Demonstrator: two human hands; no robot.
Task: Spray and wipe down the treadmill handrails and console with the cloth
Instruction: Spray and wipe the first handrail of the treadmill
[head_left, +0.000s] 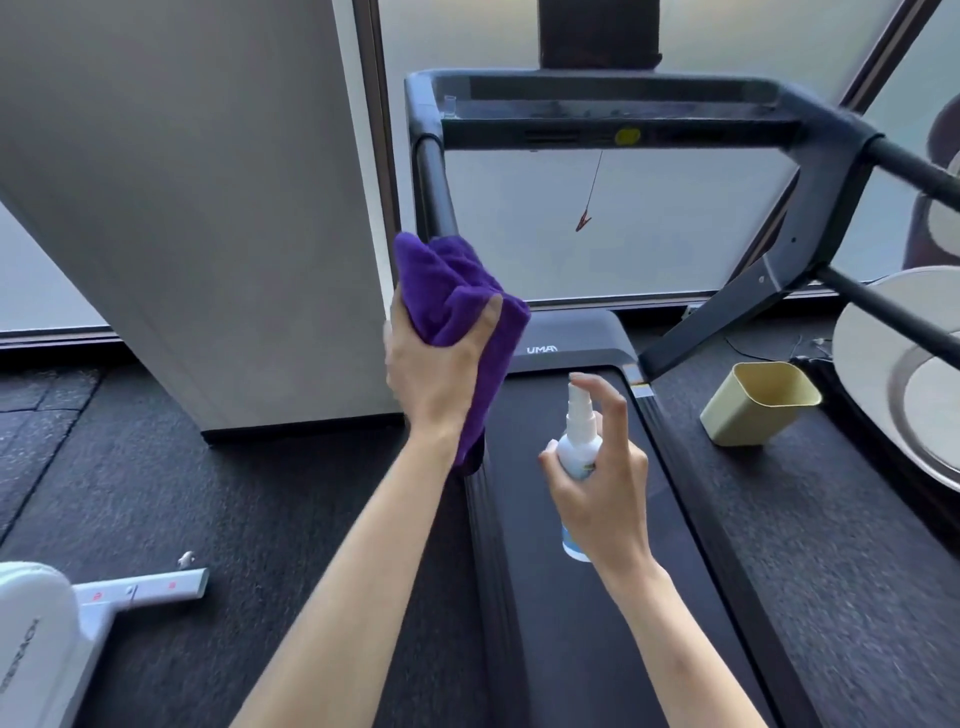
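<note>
gripping a bunched purple cloth (457, 291) around the left handrail (436, 187) to wipe it, left hand (434, 364) clenched; right hand (602, 478) beside it clasps a spray bottle (579, 447), forefinger poised over the nozzle.

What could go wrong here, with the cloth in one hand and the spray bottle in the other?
1. The spray bottle in the right hand points ahead over the belt, not at a rail, so mist might land there and leave it slippery.
2. The purple cloth in the left hand is bunched at the left handrail, with a tail hanging down that could snag.
3. The console probably holds electronics, so direct spraying may wet them.
</note>
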